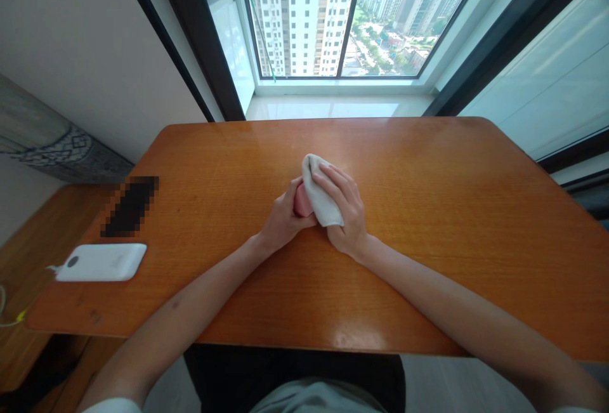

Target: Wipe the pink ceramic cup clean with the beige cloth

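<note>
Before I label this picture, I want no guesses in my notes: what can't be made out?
All in the head view:
- Pink object: full shape, hidden by the left hand and white cloth.
- White cloth: the part under the right hand, hidden by its fingers.
- Dark item: details, hidden by pixelation.
- Patterned fabric: the rest, cut off by the left edge.

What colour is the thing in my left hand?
Pink. The object in your left hand shows best in the head view, partly hidden by the cloth.
</note>
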`<state>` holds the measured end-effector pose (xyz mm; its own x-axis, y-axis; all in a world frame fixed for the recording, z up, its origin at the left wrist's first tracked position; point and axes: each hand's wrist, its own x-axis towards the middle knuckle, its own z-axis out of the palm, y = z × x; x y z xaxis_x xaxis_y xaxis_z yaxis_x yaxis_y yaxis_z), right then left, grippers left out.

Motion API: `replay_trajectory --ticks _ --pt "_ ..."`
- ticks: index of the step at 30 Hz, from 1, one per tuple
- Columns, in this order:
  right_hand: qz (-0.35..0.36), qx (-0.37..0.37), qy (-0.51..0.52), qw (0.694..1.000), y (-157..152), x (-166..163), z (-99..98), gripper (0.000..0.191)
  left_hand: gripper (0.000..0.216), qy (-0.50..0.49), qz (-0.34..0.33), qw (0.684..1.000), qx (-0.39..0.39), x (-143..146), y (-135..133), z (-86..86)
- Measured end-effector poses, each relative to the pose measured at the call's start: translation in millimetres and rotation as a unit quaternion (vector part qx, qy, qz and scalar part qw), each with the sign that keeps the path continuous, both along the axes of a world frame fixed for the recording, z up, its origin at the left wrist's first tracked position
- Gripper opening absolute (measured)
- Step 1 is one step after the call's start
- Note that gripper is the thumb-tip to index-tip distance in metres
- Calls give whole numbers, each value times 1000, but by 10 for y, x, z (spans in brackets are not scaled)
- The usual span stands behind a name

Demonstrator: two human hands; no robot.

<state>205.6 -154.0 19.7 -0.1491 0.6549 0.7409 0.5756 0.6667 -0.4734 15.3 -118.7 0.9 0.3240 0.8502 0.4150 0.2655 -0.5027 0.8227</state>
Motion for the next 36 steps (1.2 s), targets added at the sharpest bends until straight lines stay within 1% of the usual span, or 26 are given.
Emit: replay_trajectory --ticks 2,3,7,9,13,15,20,21,23,25,27,29,32,33,36 --pt "16 26 -37 999 -23 -7 11 56 57 -1 -1 1000 -10 -9 6 -13" --pt "18 28 -36 999 -25 -10 14 56 56 1 -1 1000 -13 -9 5 -11" --pt "-7 -31 56 998 26 -8 5 52 69 14 4 1000 -4 4 -17 40" --pt "-14 -44 74 996 40 -4 0 52 71 16 2 1000 -1 5 -20 46" --pt "7 1 1 1000 -8 -5 11 53 68 3 -2 1000 -7 -10 5 -1" --pt "16 11 -11 1000 -20 -8 12 53 67 6 -2 1000 -11 -10 8 -5" --pt "1 -43 88 995 46 -4 -13 50 70 21 5 1000 -2 9 -24 57" --pt "-1 -45 93 995 50 -4 -14 50 70 20 4 1000 -1 7 -25 58" --pt "2 -28 64 998 32 -6 -8 51 71 12 0 1000 -2 -4 -17 36" --pt "14 2 11 1000 -6 -11 7 53 67 2 0 1000 -7 -17 -4 5" --pt "21 15 -16 1000 -28 -15 18 53 64 2 -2 1000 -12 -20 1 -8" --pt "20 1 7 1000 -16 -14 17 52 63 9 1 1000 -10 -10 -6 8" --pt "2 -39 74 997 34 -2 -3 51 69 21 5 1000 6 9 -21 43" --pt "-4 -45 81 996 43 1 -8 51 69 22 5 1000 10 10 -21 44" --pt "-1 -20 36 999 17 0 -4 52 69 7 0 1000 7 -2 -3 9"
